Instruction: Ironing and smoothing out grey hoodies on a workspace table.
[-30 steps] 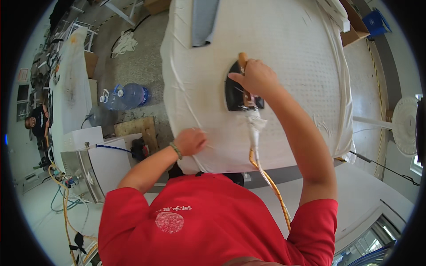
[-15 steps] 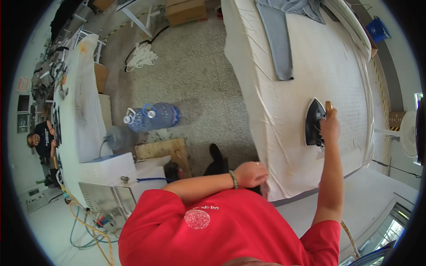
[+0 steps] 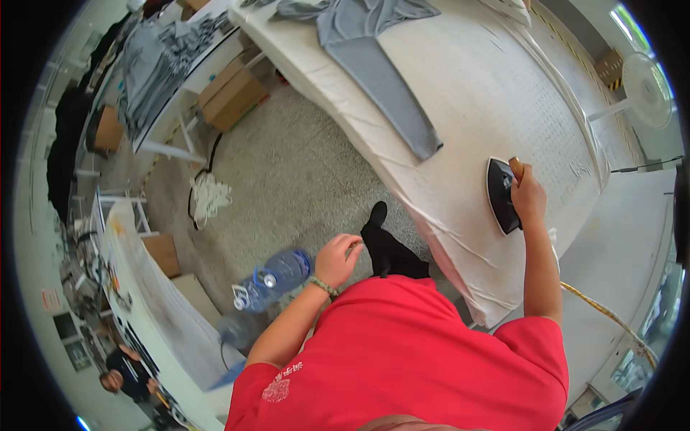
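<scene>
A black iron point(image 3: 503, 194) with a wooden handle stands near the right side of a padded table covered in white cloth point(image 3: 460, 165). My right hand point(image 3: 529, 195) is wrapped round that handle. On the far part of the table lies a grey garment point(image 3: 381, 79), one long narrow piece of it stretching toward me, apart from the iron. My left hand point(image 3: 336, 260), with a braided band at the wrist, hangs in front of my body over the floor. Its fingers are curled in and pinched; whatever they may hold is too small to make out.
Large blue water bottles point(image 3: 284, 271) stand on the floor to the left. Beyond them are a white cord heap point(image 3: 210, 197), a cardboard box point(image 3: 231, 93) and a table piled with grey garments point(image 3: 154, 68). Another person point(image 3: 129, 373) works at far left. A cord point(image 3: 604, 307) runs at right.
The view has turned to the right. My left hand has moved away from the table's near corner, out to the left. My right hand still grips the iron.
</scene>
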Demonstrator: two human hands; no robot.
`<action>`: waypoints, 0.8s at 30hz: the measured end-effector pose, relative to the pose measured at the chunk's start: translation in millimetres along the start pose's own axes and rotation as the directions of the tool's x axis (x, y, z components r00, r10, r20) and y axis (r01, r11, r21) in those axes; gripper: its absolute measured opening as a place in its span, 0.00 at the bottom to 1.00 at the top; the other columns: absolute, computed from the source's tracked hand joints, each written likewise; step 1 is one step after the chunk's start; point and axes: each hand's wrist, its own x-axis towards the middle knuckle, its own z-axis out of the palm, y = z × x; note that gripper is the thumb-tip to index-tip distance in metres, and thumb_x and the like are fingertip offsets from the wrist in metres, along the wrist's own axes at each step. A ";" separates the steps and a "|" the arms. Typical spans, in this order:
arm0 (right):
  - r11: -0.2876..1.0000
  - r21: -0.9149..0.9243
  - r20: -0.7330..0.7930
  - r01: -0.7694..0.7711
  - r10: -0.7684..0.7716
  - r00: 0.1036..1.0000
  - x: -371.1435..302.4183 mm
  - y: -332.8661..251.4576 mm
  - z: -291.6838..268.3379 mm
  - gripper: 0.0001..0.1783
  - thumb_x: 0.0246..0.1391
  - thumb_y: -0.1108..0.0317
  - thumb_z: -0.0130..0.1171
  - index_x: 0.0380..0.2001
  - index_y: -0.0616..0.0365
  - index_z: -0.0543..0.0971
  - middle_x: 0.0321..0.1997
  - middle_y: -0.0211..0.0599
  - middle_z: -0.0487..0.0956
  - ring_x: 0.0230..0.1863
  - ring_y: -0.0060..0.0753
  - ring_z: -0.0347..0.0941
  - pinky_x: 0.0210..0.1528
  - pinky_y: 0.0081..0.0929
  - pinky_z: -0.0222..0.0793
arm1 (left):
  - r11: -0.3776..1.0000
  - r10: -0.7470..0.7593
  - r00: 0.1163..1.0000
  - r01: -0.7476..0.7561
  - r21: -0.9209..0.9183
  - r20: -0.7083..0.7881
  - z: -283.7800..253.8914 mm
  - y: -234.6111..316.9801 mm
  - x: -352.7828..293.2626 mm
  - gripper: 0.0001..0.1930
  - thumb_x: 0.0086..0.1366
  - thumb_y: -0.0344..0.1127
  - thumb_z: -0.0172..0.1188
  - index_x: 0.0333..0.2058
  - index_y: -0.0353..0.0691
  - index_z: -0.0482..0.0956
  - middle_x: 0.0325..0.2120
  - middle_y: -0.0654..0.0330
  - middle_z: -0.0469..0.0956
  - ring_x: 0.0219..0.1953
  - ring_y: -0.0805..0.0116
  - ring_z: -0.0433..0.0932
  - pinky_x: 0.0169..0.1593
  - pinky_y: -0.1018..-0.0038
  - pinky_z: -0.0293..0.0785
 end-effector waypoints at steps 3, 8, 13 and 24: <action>0.998 0.003 -0.003 -0.066 0.066 0.998 5.9 -14.9 -2.8 0.16 0.63 0.62 0.61 0.52 0.47 0.74 0.35 0.52 0.85 0.38 0.62 0.83 0.40 0.57 0.77 | 0.980 0.142 0.990 -0.140 0.141 -0.005 -25.6 -13.8 52.5 0.10 0.68 0.36 0.65 0.44 0.40 0.84 0.42 0.55 0.84 0.43 0.52 0.84 0.46 0.63 0.80; 0.983 0.057 -0.006 -0.172 0.173 0.985 26.7 -44.5 -13.6 0.16 0.65 0.60 0.60 0.53 0.48 0.74 0.35 0.53 0.85 0.37 0.67 0.81 0.40 0.58 0.76 | 0.961 0.192 0.980 -0.200 0.189 0.060 -87.1 -23.7 161.9 0.10 0.68 0.35 0.65 0.46 0.40 0.84 0.45 0.53 0.83 0.49 0.51 0.82 0.53 0.62 0.79; 0.993 0.025 -0.322 -0.114 0.115 0.940 44.6 -78.6 -10.8 0.19 0.63 0.65 0.63 0.56 0.52 0.77 0.42 0.49 0.85 0.44 0.58 0.82 0.46 0.49 0.79 | 0.917 0.338 0.931 -0.359 0.175 0.137 -106.0 -28.2 303.3 0.11 0.68 0.35 0.64 0.47 0.41 0.83 0.47 0.53 0.83 0.51 0.51 0.81 0.56 0.61 0.77; 0.936 0.353 -0.197 0.020 0.053 0.979 49.8 -322.1 60.4 0.22 0.53 0.72 0.69 0.53 0.55 0.82 0.56 0.40 0.81 0.56 0.45 0.79 0.56 0.40 0.76 | 0.516 0.755 0.480 -0.855 0.048 0.446 -70.7 -8.8 594.6 0.17 0.65 0.35 0.68 0.52 0.40 0.83 0.50 0.55 0.81 0.53 0.52 0.79 0.58 0.61 0.74</action>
